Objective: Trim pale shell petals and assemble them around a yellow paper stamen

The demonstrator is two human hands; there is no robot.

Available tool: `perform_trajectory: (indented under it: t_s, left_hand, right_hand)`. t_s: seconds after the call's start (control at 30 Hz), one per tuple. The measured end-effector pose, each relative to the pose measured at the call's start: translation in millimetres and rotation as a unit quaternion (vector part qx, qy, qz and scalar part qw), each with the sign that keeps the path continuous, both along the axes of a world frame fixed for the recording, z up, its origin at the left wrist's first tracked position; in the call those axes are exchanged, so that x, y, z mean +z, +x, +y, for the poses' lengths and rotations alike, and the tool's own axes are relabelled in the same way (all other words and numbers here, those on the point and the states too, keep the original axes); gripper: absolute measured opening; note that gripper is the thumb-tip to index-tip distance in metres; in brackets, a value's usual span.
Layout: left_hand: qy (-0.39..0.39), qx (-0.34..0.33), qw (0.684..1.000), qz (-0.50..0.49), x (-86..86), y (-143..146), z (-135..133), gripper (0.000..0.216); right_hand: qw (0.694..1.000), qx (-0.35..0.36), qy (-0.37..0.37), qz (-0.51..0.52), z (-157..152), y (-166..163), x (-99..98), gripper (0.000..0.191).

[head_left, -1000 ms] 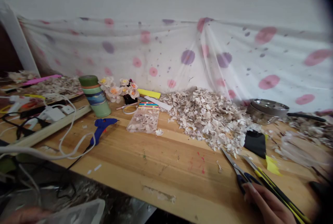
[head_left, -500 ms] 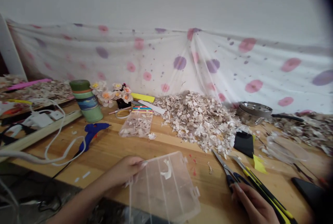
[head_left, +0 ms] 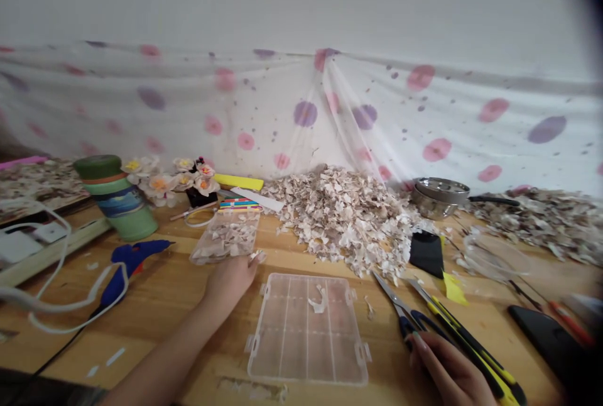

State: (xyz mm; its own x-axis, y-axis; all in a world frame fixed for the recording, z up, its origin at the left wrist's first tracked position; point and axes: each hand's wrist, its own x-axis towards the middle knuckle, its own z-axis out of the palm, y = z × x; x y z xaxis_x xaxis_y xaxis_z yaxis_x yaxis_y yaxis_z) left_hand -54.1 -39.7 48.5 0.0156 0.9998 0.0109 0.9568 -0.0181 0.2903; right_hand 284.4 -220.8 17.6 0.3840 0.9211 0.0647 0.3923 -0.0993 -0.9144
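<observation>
My left hand (head_left: 233,279) reaches over the table, its fingertips closed on a small white piece (head_left: 257,257) just below a clear bag of pale flakes (head_left: 228,236). Flat in front of me lies a clear plastic divided box (head_left: 296,346), with a curved white scrap (head_left: 318,300) on it. At the right, my right hand (head_left: 450,365) has its fingers closed at the dark handles of the scissors (head_left: 393,296). The blades rest on the table, pointing away from me. Beside them lies a yellow-and-black utility knife (head_left: 464,337).
A large heap of pale flakes (head_left: 343,217) fills the back middle. To the left are a blue glue gun (head_left: 129,264) with its cord, a green bottle (head_left: 115,202) and flowers (head_left: 160,183). At right are a metal pan (head_left: 438,198) and a dark phone (head_left: 541,337).
My left hand has let go of the clear box and moved away from me to the small white piece. The box now lies flat. My right hand stays by the scissors; the view has shifted right.
</observation>
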Motion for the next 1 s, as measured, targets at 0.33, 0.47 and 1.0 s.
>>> perform_trajectory:
  t_s: [0.33,0.47,1.0]
  left_hand:
    - [0.021,-0.003,0.997,0.073,-11.4,4,19,0.035]
    - [0.049,-0.029,0.996,0.063,-7.0,4,11,0.032]
    - [0.121,-0.296,0.925,-0.204,31.3,55,-96,0.027]
  right_hand:
    - [0.996,-0.069,0.049,0.034,0,-14,-3.3,0.035]
    - [0.997,-0.056,0.057,0.004,0,-14,-1.9,0.033]
    - [0.988,0.118,0.08,0.055,21,-101,51.0,0.029]
